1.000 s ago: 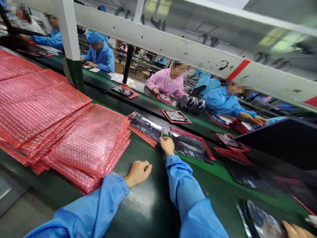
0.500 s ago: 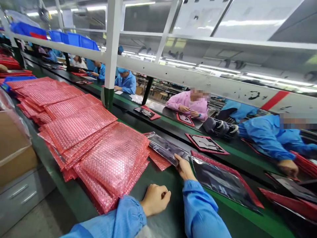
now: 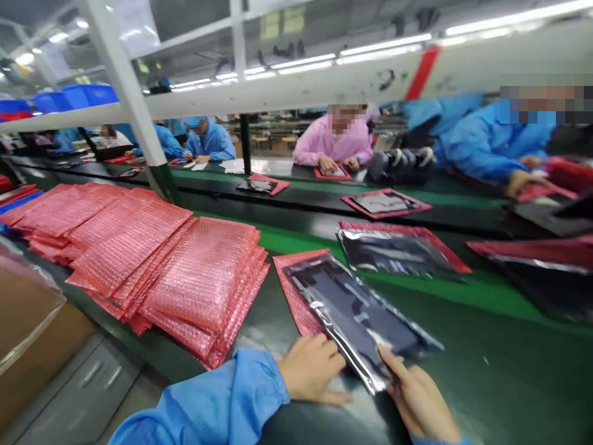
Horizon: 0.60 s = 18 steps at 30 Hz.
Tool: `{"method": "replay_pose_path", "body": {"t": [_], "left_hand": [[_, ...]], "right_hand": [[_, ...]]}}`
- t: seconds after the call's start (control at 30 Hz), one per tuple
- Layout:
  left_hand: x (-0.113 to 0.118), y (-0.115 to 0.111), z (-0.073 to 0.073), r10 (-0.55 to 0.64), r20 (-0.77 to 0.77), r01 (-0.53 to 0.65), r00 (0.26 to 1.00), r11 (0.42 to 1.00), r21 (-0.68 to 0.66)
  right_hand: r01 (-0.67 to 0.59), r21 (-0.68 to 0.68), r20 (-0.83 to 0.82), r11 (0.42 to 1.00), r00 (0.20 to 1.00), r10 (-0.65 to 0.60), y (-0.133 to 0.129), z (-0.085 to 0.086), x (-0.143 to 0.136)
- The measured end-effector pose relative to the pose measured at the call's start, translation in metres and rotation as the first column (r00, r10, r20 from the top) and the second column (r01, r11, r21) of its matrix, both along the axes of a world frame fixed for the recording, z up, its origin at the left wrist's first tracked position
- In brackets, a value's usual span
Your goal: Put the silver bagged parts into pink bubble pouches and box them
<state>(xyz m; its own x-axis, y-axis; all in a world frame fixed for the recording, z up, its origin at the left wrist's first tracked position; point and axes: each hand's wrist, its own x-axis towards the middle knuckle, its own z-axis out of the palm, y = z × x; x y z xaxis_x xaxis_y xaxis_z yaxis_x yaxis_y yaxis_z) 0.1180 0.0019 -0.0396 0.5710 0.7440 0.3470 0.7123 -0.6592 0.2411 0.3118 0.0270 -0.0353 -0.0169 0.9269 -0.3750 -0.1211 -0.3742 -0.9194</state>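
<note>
My right hand (image 3: 419, 392) pinches the near end of a dark flat panel in a shiny plastic bag (image 3: 356, 309), thumb on top. This bagged panel lies slanted over a red bubble-wrap pouch (image 3: 299, 296), covering much of it. At the pouch's near edge is my left hand (image 3: 315, 369), palm down and slightly blurred, its thumb stretched away from the bent fingers. Its fingertips are beside the bagged panel's left edge; whether they touch it I cannot tell. To the left lies a large pile of red bubble-wrap pouches (image 3: 199, 272).
Another bagged panel on a red pouch (image 3: 393, 250) lies on the green-black conveyor, with a further panel (image 3: 384, 202) behind. Co-workers in blue (image 3: 495, 142) and pink (image 3: 331, 139) sit opposite. A white post (image 3: 123, 86) rises behind the pile; a cardboard box (image 3: 32, 334) stands lower left.
My right hand has drawn the bagged panel toward me and turned it. My left hand has gone from a loose fist to stretched fingers beside the pouch. The view has swung right and down.
</note>
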Motion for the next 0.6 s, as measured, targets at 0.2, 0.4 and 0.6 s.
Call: {"method": "replay_pose_path", "body": {"t": [0.2, 0.4, 0.6], "left_hand": [[0.004, -0.001, 0.006, 0.086, -0.157, -0.119, 0.984, 0.97, -0.211], [-0.006, 0.01, 0.007, 0.142, 0.131, -0.091, 0.981, 0.938, -0.335], [-0.001, 0.009, 0.013, 0.238, 0.277, -0.083, 0.931, 0.877, -0.473]], "right_hand": [[0.11, -0.231, 0.052, 0.967, 0.994, -0.1, -0.017, 0.016, 0.032], [0.378, -0.18, 0.189, 0.908, 0.919, -0.345, -0.049, 0.019, 0.11], [0.332, -0.156, 0.176, 0.93, 0.936, -0.305, -0.058, 0.015, 0.088]]}}
